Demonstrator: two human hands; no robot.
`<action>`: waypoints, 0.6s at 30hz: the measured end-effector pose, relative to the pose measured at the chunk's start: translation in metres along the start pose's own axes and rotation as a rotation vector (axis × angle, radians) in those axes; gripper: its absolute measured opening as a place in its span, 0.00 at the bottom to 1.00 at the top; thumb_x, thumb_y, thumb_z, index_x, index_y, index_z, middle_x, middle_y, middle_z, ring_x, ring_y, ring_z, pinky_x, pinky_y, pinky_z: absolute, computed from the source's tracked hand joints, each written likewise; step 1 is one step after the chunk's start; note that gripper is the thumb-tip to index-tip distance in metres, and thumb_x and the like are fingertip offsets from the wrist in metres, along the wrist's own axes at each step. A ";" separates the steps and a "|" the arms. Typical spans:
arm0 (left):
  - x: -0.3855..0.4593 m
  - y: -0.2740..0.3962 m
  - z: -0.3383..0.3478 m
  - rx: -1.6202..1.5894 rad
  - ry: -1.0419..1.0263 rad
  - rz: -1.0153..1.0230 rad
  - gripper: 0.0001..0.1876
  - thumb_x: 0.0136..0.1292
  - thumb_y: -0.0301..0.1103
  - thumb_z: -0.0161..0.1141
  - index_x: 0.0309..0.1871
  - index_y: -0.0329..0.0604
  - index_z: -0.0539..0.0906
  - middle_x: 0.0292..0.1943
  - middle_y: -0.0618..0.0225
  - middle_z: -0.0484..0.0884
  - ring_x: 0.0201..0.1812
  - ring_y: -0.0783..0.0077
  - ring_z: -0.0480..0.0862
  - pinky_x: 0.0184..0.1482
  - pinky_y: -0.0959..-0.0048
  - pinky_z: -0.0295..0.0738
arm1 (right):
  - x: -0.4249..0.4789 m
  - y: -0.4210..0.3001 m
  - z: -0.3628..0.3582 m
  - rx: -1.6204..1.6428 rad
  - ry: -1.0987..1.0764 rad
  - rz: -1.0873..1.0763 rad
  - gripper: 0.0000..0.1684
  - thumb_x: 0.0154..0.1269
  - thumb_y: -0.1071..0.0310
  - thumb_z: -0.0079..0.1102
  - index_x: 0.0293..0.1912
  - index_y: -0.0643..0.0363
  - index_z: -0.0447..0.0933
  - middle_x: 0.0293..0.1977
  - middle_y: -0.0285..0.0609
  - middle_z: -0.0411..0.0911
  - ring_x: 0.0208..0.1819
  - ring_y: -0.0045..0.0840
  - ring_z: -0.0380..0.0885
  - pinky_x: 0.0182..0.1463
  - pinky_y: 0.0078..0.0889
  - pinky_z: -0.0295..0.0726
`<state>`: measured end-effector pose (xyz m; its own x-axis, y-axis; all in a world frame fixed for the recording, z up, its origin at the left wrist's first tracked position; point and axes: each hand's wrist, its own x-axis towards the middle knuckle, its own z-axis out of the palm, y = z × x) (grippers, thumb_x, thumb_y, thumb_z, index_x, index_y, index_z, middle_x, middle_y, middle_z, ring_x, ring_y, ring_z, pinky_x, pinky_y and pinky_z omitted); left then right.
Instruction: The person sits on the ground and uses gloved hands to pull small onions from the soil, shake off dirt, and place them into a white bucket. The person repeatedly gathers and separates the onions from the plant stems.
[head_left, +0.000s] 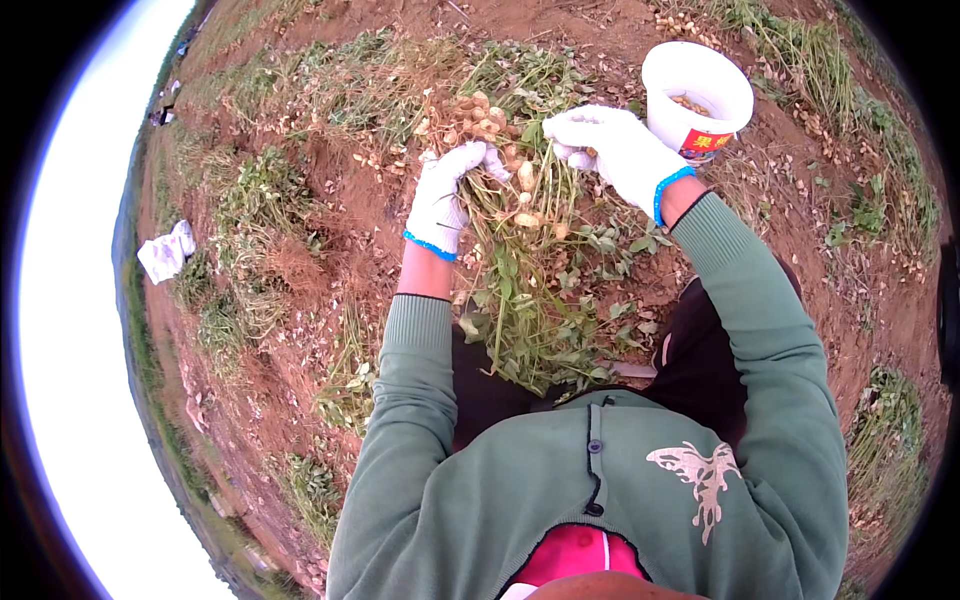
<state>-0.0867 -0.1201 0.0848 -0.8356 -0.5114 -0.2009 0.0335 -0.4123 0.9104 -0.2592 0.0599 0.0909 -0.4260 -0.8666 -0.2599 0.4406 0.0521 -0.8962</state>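
My left hand, in a white knit glove with a blue cuff, grips a bunch of uprooted peanut plants near their roots. Peanut pods cluster at the root end above it, and several hang beside its fingers. My right hand, gloved the same way, is right of the pods with its fingers curled; a small pod shows at its fingertips. Behind the right hand stands a white plastic bucket with a red label and some peanuts inside. The leafy stems reach down between my legs.
Pulled peanut plants lie in rows on reddish soil, with more plants at the right. Loose pods lie beyond the bucket. A white sack lies at the far left. Small distant figures or objects show near the upper left horizon.
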 end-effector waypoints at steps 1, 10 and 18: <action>0.002 0.000 0.003 -0.020 -0.013 -0.006 0.14 0.66 0.33 0.61 0.44 0.28 0.81 0.33 0.60 0.84 0.34 0.62 0.85 0.43 0.61 0.82 | 0.001 0.004 -0.002 -0.004 -0.023 0.024 0.17 0.69 0.64 0.64 0.53 0.63 0.81 0.41 0.34 0.81 0.38 0.15 0.77 0.40 0.16 0.74; -0.006 0.004 0.012 -0.184 -0.129 -0.090 0.11 0.66 0.32 0.61 0.42 0.31 0.85 0.32 0.57 0.86 0.35 0.61 0.86 0.44 0.63 0.83 | 0.018 0.022 0.016 0.118 -0.111 0.035 0.21 0.72 0.66 0.56 0.61 0.63 0.76 0.48 0.36 0.80 0.39 0.16 0.76 0.34 0.17 0.69; -0.002 0.005 0.004 -0.043 -0.045 -0.009 0.11 0.68 0.33 0.61 0.46 0.32 0.83 0.32 0.63 0.85 0.32 0.66 0.83 0.38 0.65 0.81 | 0.000 0.004 0.022 -0.140 -0.233 -0.003 0.17 0.70 0.60 0.62 0.52 0.60 0.80 0.33 0.31 0.77 0.32 0.13 0.73 0.32 0.17 0.69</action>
<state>-0.0875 -0.1183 0.0914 -0.8598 -0.4732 -0.1920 0.0481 -0.4493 0.8921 -0.2405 0.0495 0.0953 -0.2271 -0.9568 -0.1816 0.3193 0.1030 -0.9420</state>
